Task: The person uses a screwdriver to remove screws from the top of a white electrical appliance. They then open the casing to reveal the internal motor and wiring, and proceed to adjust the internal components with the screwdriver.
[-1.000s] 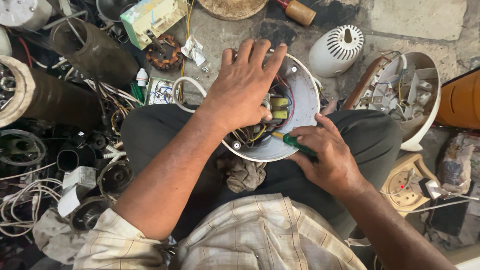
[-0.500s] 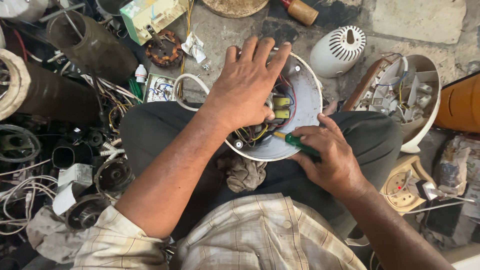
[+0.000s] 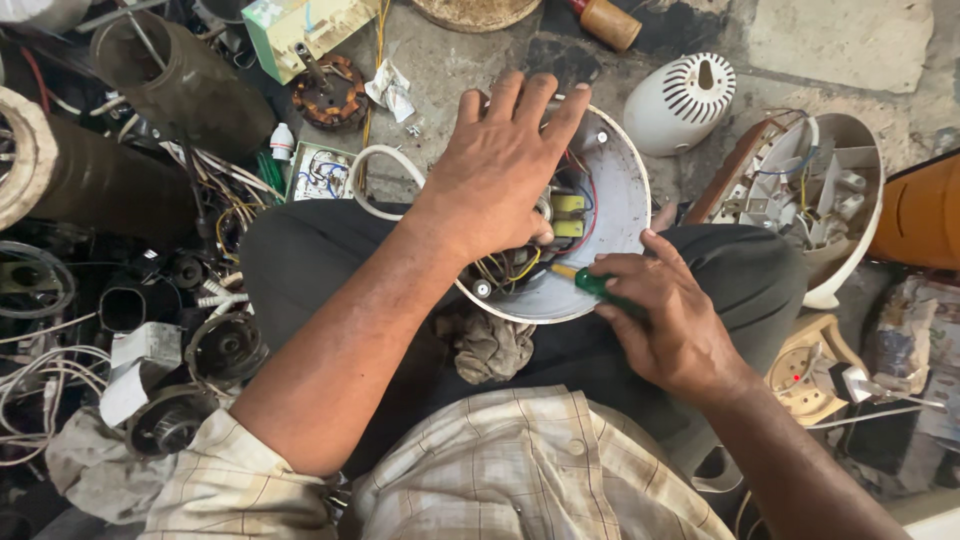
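Note:
A round white appliance housing [image 3: 615,215] rests on my lap, its open side up, showing yellow blocks and coloured wires [image 3: 560,220] inside. My left hand [image 3: 500,165] lies flat across the housing with fingers spread, pressing it down. My right hand [image 3: 665,320] grips a green-handled screwdriver [image 3: 590,282], its tip pointed into the housing near the yellow wires. A crumpled grey rag [image 3: 490,345] sits on my lap below the housing.
A white vented cover [image 3: 680,100] and an open white casing with wiring [image 3: 810,195] lie to the right on the ground. Dark pipes [image 3: 170,85], motor coils [image 3: 330,90], a small circuit board [image 3: 320,172] and tangled cables [image 3: 40,370] crowd the left. A beige part [image 3: 810,370] sits lower right.
My left hand has shifted slightly on the housing. My right hand has kept the screwdriver at the same spot with small movement.

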